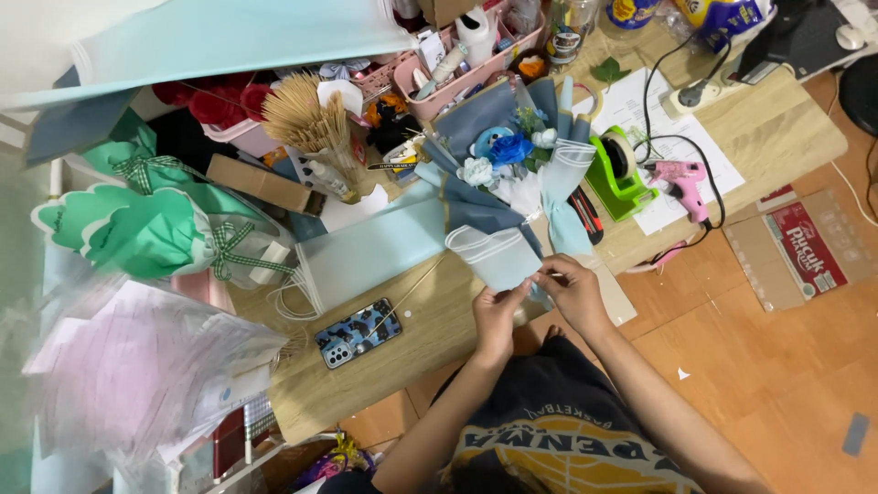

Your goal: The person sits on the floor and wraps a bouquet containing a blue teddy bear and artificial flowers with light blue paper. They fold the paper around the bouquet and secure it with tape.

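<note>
A bouquet (pixel 508 152) with blue and white flowers lies on the wooden table (pixel 430 329), wrapped in dark blue and pale blue paper (pixel 494 253). My left hand (pixel 498 316) grips the lower end of the wrap from the left. My right hand (pixel 572 291) pinches the same lower end from the right, fingers closed on the paper edge. The stem end is hidden behind my hands.
A phone (pixel 358 332) lies left of my hands. A green tape dispenser (pixel 617 171), pink glue gun (pixel 682 181) and cables sit to the right. Wooden skewers (pixel 306 114), a pink basket (pixel 462 78), green wrapped bundles (pixel 137 229) and paper sheets (pixel 137 366) crowd the left.
</note>
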